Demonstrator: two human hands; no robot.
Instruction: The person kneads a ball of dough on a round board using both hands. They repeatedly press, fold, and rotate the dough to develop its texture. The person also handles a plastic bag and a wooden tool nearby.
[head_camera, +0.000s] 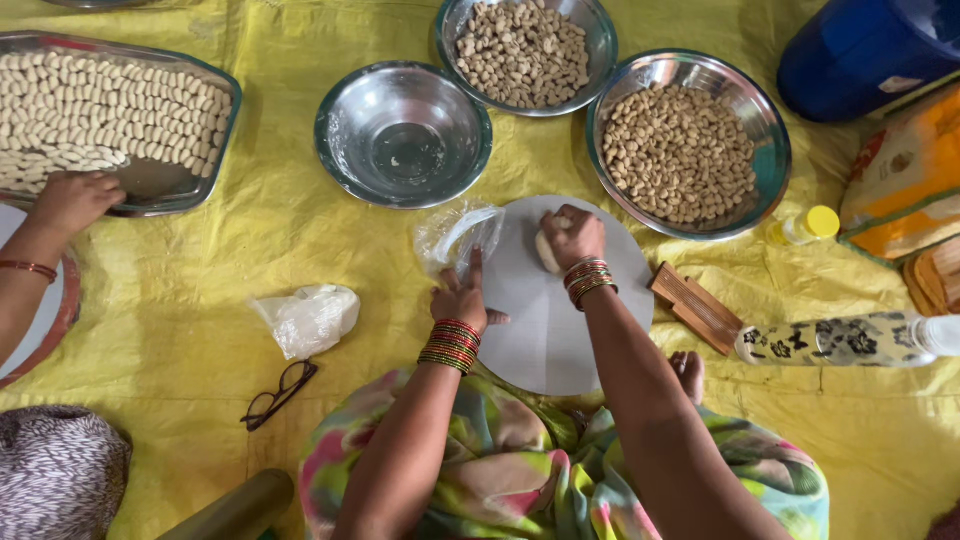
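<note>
R hand (572, 236) curled over a dough lump (547, 250), fingers closed round it, pressing it on the round board (560, 330). L hand (460, 298) lies on the board's left edge, fingers loosely spread, index pointing up toward a clear plastic sheet (458, 236) that overlaps the board's rim; can't tell if it pins the sheet. Both wrists w/ red-green bangles.

Around: all on a yellow tarp (300, 240). Empty steel bowl (403, 134) just above the plastic, near L hand. Two steel bowls w/ small shaped dough pieces: one top centre (526, 52), one top right (688, 146), its rim close to the board. Wooden ridged block (697, 308) just right of board, touching a clear bottle w/ black floral print (850, 340) lying on its side. Small yellow-capped bottle (806, 226) beside the right bowl. Blue drum (868, 50) top-right corner; orange-and-white sack w/ green edge (905, 180) below it.

Left side: crumpled plastic bag (306, 318), glasses (280, 392) below it. Steel tray (150, 185) w/ rows of pale pieces, far left; another person's hand (72, 198) rests on its rim. Rolling pin (240, 508) at bottom edge.
</note>
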